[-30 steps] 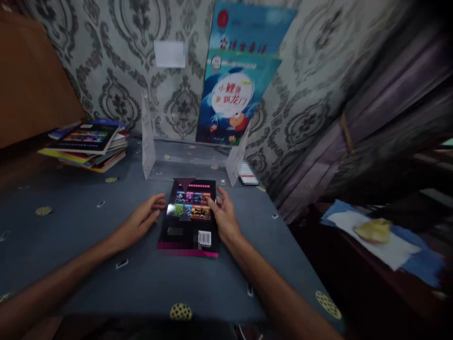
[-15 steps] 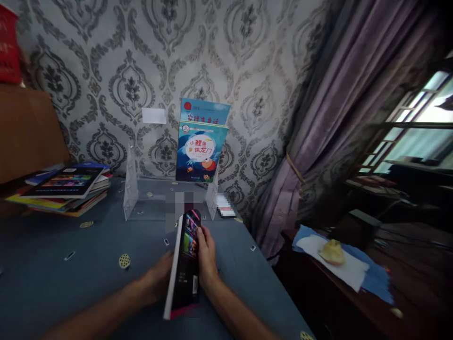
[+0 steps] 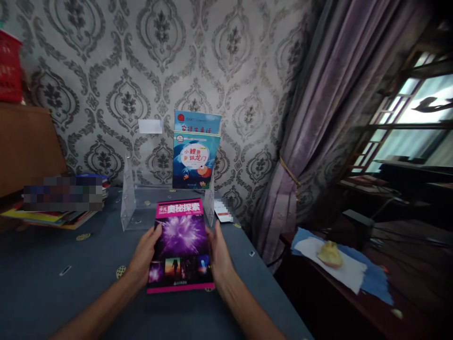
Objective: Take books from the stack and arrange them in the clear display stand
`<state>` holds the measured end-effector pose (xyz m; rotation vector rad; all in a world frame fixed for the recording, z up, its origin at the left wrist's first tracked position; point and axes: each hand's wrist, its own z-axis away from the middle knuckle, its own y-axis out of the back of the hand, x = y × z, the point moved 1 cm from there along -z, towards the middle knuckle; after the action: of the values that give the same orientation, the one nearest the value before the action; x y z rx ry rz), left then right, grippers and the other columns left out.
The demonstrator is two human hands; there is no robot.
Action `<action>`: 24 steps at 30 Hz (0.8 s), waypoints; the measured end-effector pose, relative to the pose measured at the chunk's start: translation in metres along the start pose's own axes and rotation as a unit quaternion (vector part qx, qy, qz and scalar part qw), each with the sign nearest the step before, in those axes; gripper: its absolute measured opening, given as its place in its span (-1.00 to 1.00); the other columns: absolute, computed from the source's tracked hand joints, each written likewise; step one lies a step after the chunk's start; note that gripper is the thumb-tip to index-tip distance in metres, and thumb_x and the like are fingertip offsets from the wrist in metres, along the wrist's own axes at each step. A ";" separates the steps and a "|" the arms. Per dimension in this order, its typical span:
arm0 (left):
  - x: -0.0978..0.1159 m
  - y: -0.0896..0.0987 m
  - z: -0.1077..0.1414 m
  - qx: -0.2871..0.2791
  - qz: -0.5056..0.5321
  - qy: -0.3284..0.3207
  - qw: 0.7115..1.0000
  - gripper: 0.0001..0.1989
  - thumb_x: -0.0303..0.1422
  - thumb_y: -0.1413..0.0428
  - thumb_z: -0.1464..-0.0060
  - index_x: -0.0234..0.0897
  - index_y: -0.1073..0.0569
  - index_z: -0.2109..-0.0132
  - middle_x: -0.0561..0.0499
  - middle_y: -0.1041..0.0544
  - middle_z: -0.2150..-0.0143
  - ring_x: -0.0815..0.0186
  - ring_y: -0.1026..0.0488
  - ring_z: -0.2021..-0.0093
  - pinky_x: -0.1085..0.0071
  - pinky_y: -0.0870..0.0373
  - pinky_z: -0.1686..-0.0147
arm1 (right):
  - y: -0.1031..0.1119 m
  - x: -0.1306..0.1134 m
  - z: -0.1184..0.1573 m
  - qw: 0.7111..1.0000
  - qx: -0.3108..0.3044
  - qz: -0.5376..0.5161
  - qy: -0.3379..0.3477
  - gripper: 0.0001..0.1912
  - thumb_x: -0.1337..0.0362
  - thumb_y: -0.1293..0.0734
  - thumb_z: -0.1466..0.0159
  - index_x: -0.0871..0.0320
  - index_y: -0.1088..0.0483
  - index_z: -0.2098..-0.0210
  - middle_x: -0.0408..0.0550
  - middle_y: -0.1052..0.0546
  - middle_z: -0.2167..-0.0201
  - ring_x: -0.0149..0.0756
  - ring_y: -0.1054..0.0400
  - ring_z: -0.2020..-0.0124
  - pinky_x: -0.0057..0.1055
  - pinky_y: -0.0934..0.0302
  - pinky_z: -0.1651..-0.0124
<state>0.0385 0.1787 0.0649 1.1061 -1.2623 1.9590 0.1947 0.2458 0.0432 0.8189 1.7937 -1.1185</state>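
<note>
A book (image 3: 182,241) with a pink and black cover and a purple burst faces me, held above the table. My left hand (image 3: 144,250) grips its left edge, thumb on the front cover. Along the right edge lies my right hand (image 3: 220,252), its fingers partly hidden behind the book. Just beyond is a clear acrylic display stand (image 3: 129,198) with tiers. On its right side, a blue children's book (image 3: 196,163) with an orange fish stands upright, in front of another blue book (image 3: 198,122) whose top shows.
A stack of books (image 3: 53,215), partly pixelated, lies at the left by a brown box (image 3: 30,146) with a red basket (image 3: 10,68) on it. A white card (image 3: 223,212) lies behind the stand's right side. The table's right edge runs beside a purple curtain (image 3: 307,118).
The book has been turned from its spine and back cover to its front cover. My left hand now shows at its left edge. The view has tilted slightly up.
</note>
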 end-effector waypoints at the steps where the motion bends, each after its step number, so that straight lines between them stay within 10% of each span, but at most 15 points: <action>1: 0.004 0.004 -0.003 0.019 -0.018 -0.029 0.999 -0.67 -0.17 -0.22 -0.11 -0.27 -0.54 0.05 -0.05 -0.66 0.17 0.15 -0.61 0.11 0.27 -0.54 0.07 | 0.002 -0.004 -0.001 1.000 -0.013 -0.011 -0.016 -0.35 -0.28 -0.16 -0.32 0.17 -0.54 0.16 0.06 -0.60 0.22 -0.09 -0.48 0.16 -0.17 -0.38 0.13; 5: 0.008 0.020 -0.013 0.072 -0.126 -0.178 0.973 -0.53 0.02 -0.11 -0.15 -0.25 -0.55 0.00 -0.07 -0.60 -0.04 0.10 -0.45 -0.19 0.19 -0.34 -0.21 | 0.007 -0.011 -0.004 0.997 -0.021 0.066 0.040 -0.59 -0.08 -0.46 -0.15 0.10 -0.54 0.18 -0.11 -0.57 0.42 -0.26 -0.41 0.38 -0.37 -0.27 0.28; 9: -0.003 0.029 -0.019 0.018 -0.212 -0.266 0.940 -0.31 0.21 -0.04 -0.09 -0.26 -0.51 -0.08 -0.12 -0.54 -0.14 0.02 -0.33 -0.29 0.14 -0.23 -0.30 | 0.009 -0.009 -0.001 0.969 -0.015 0.197 0.148 -0.71 0.05 -0.29 -0.32 0.12 -0.53 0.22 -0.11 -0.53 0.41 -0.28 -0.37 0.36 -0.41 -0.22 0.27; 24: -0.021 0.040 -0.015 0.029 -0.249 -0.251 0.935 -0.39 0.06 -0.01 -0.23 -0.19 -0.35 -0.28 -0.08 -0.28 -0.39 0.12 -0.02 -0.46 0.21 0.18 -0.45 | -0.003 0.004 0.019 0.940 0.044 0.302 0.151 -0.65 0.11 -0.14 -0.41 0.14 -0.48 0.09 -0.15 -0.44 0.50 -0.32 -0.30 0.53 -0.43 -0.15 0.44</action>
<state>0.0122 0.1756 0.0254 1.8309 -1.0172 1.3830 0.1968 0.2273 0.0365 1.5356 1.5596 -0.6919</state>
